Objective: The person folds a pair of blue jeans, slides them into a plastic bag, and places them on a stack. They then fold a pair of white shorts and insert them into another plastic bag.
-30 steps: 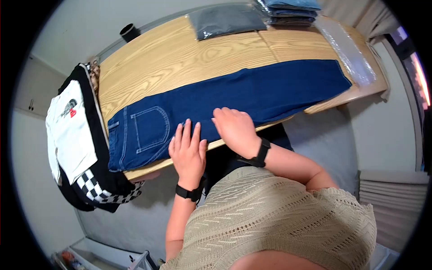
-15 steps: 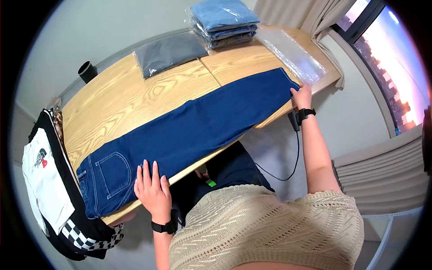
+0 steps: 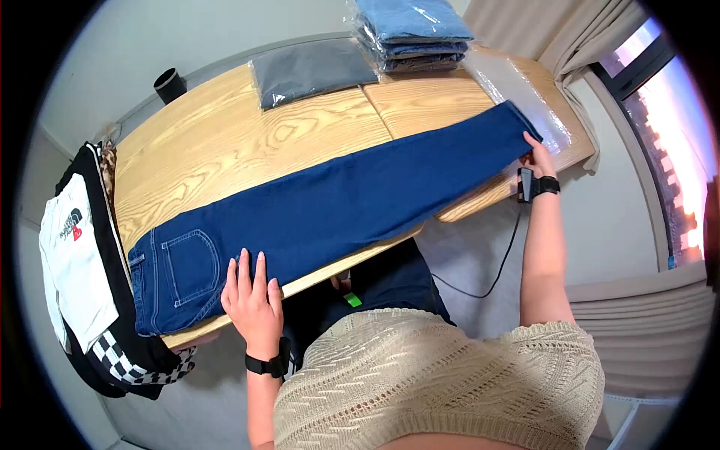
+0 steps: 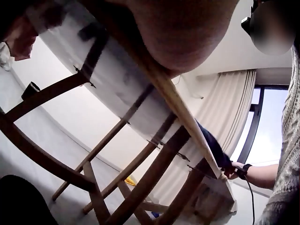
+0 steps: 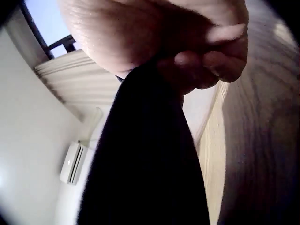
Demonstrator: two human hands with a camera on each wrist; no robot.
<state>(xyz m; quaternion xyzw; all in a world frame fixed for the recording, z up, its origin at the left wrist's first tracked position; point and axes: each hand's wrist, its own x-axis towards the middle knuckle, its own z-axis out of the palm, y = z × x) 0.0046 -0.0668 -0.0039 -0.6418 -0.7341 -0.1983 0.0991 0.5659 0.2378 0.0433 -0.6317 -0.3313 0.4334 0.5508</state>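
A pair of dark blue jeans (image 3: 337,191), folded lengthwise, lies across the wooden table (image 3: 187,172), with the waistband and a stitched pocket at the left. My left hand (image 3: 253,307) rests with straight fingers on the jeans just below the pocket. At the far right, my right hand (image 3: 537,159) pinches the leg's hem corner. In the right wrist view, curled fingers (image 5: 201,70) grip the dark cloth (image 5: 145,150), which slopes away from them. The left wrist view shows mostly the table's underside and the heel of my left hand (image 4: 183,33).
Bagged folded jeans (image 3: 412,37) are stacked at the back, beside a grey garment in a clear bag (image 3: 311,71). Clear plastic bags (image 3: 517,90) lie at the right end. Black and white clothes (image 3: 79,262) hang over the left end. A black cup (image 3: 169,85) stands behind.
My right hand moved from the middle of the jeans to the hem and took hold of its corner, then shifted the hem slightly. The left hand stays near the pocket. The head view turned.
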